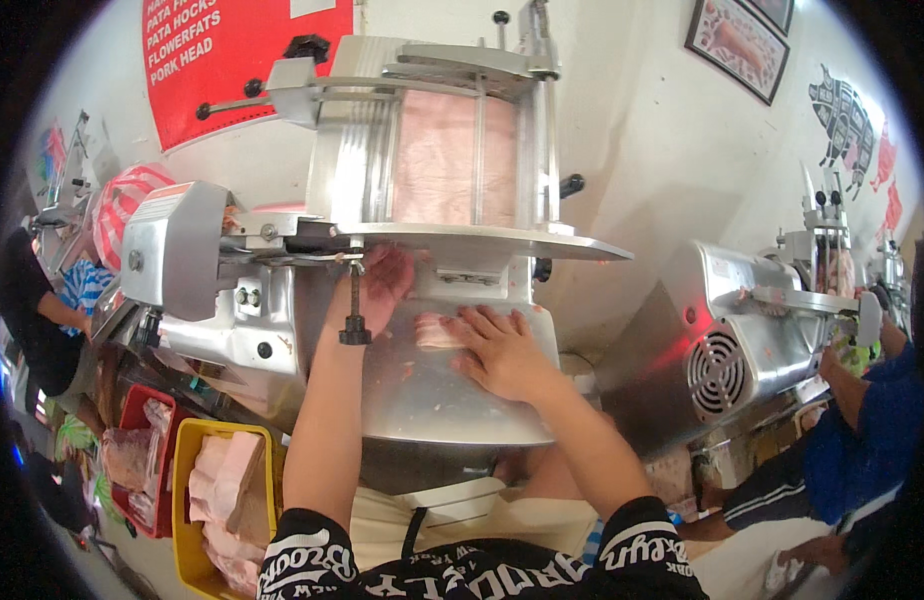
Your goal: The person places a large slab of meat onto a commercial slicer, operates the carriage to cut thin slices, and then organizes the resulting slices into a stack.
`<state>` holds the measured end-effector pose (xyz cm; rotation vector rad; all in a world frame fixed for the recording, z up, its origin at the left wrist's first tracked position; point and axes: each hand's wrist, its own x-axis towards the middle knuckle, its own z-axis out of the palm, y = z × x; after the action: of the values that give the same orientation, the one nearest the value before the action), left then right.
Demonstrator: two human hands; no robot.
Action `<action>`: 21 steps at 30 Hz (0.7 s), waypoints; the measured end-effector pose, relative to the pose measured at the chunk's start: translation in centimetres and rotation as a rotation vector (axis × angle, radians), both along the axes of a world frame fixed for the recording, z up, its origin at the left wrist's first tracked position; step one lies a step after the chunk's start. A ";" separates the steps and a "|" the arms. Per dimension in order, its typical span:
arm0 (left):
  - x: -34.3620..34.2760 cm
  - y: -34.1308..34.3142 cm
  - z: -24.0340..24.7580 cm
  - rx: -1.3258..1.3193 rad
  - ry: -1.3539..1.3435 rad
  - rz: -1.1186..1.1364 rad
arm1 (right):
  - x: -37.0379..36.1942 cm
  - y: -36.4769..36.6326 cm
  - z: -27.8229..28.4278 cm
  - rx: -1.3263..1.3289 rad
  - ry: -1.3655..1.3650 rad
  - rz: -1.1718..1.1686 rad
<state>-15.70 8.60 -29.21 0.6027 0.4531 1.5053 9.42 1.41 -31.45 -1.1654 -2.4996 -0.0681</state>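
Note:
In front of me stands a metal meat slicer with a slab of pale pink pork on its sloping carriage. My left hand reaches up under the carriage's lower edge, beside a black-knobbed screw. It seems open, palm turned up, though the fingertips are partly hidden. Lower on the steel tray lies a small stack of sliced pork. My right hand rests open and flat beside the slices, its spread fingers touching their right end.
A yellow crate and a red crate of meat stand at lower left. Another slicer is on the right, where a person in blue works. At far left is a person in black. A red sign hangs behind.

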 end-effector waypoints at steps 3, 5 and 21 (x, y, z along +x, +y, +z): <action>-1.1 2.0 -0.2 -0.042 -0.282 -0.185 | -0.3 -0.4 0.7 -0.020 -0.036 -0.014; -1.6 1.4 -1.0 -0.101 -0.230 -0.203 | -0.3 -0.5 0.9 -0.039 -0.023 -0.012; 1.1 -3.0 -0.3 -0.161 0.888 -0.022 | -0.9 0.8 2.3 -0.192 0.800 0.047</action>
<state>-14.60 5.61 -29.49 1.1321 1.2245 1.0994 8.57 2.22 -29.14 -0.9430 -1.8348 0.5519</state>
